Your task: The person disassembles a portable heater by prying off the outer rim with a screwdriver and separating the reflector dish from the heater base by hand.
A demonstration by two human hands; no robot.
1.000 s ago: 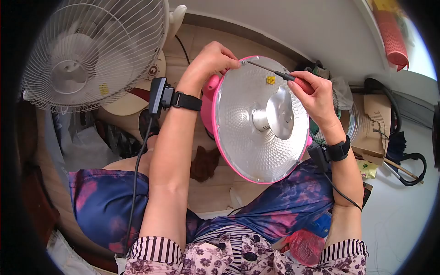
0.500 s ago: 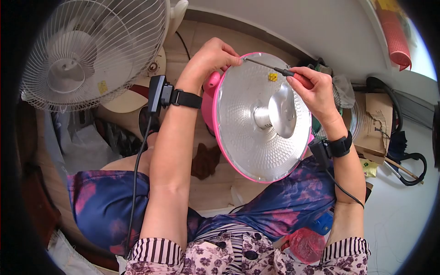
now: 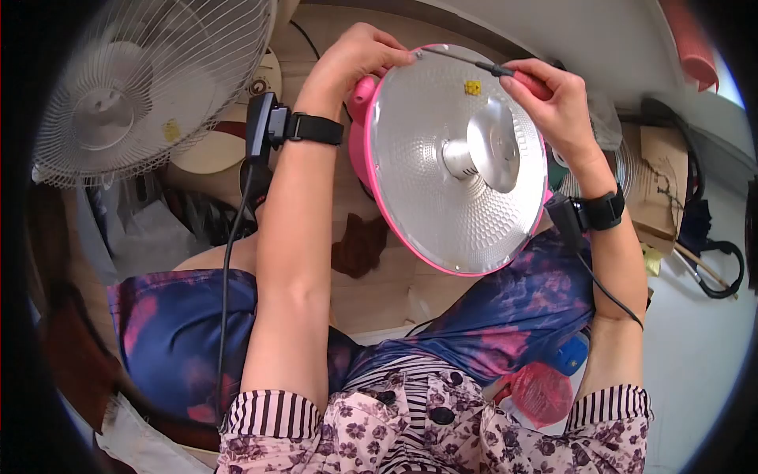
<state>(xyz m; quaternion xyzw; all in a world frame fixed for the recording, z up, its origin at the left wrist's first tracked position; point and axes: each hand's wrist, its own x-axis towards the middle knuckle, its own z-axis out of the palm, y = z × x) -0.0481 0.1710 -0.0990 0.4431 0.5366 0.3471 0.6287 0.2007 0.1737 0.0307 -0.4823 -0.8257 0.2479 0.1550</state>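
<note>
A round dish heater (image 3: 418, 213) with a pink rim and a dimpled silver reflector stands tilted in front of me, over my lap. My left hand (image 3: 365, 59) grips its upper left rim, with thumb and fingers closed at the edge. My right hand (image 3: 562, 107) is closed around the red handle of a screwdriver (image 3: 491, 69). The shaft runs left across the top of the reflector, and its tip meets the rim beside my left thumb, where a small screw seems to sit. A round metal cap (image 3: 493, 146) stands out from the reflector's middle.
A white fan (image 3: 150, 87) with a wire guard stands at the upper left. On the right are a cardboard box (image 3: 659, 178) and a dark curved handle (image 3: 730, 268). A brown cloth (image 3: 359, 246) lies on the floor, and a red round container (image 3: 541, 393) is beside my lap.
The whole view has shifted, so the heater, hands and fan appear higher in the picture. The screwdriver tip stays at the rim, and both hands keep their holds.
</note>
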